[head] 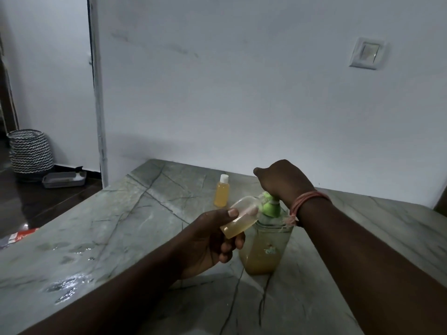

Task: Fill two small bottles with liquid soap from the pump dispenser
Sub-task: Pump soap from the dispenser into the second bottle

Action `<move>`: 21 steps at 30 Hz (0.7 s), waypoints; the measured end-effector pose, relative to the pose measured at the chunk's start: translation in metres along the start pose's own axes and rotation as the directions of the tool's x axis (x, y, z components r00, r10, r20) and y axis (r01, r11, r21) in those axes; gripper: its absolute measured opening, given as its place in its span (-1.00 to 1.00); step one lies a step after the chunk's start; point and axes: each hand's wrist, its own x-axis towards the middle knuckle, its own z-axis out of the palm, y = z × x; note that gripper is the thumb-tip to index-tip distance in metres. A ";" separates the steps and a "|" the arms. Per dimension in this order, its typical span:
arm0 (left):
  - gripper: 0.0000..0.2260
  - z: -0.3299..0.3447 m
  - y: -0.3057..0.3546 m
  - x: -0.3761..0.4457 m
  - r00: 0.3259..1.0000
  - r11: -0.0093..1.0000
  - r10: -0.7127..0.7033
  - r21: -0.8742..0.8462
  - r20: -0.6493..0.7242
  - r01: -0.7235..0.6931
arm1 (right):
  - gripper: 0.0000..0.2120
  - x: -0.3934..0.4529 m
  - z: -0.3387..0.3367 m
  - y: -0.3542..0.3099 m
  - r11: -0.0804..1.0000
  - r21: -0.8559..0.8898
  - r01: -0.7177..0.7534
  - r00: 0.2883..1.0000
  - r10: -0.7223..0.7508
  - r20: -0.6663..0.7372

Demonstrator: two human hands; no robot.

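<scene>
A clear pump dispenser with a green pump top and amber soap low inside stands on the marble counter. My right hand is closed over the pump head from above. My left hand holds a small clear bottle tilted on its side, mouth against the green nozzle, with some amber soap pooled at its lower end. A second small bottle, full of amber soap and closed with a white cap, stands upright behind them.
Wet patches shine on the counter's left part. A wall runs close behind the counter, with a switch plate on it. On the dark floor at the left stand a zigzag-patterned basket and a grey tray.
</scene>
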 end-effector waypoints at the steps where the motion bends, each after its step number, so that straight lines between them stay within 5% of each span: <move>1: -0.44 0.000 0.000 0.000 1.000 1.000 0.003 0.002 -0.002 -0.003 | -0.66 0.000 0.001 0.000 1.000 -0.002 -0.010 1.000 0.010 0.009; 9: -0.26 0.003 0.002 -0.001 0.997 0.999 0.025 0.033 -0.076 -0.023 | -0.70 -0.004 -0.012 -0.011 0.978 -0.194 0.071 0.995 -0.083 -0.054; 14: -0.39 0.003 0.000 0.000 0.997 0.999 0.008 0.041 -0.074 -0.005 | -0.72 -0.007 0.000 -0.002 0.998 -0.045 0.033 0.990 -0.038 -0.133; 21: -0.39 0.006 0.001 -0.001 0.995 0.999 -0.004 0.039 -0.102 0.008 | -0.72 -0.006 -0.011 -0.010 0.979 -0.192 0.064 0.997 -0.071 -0.031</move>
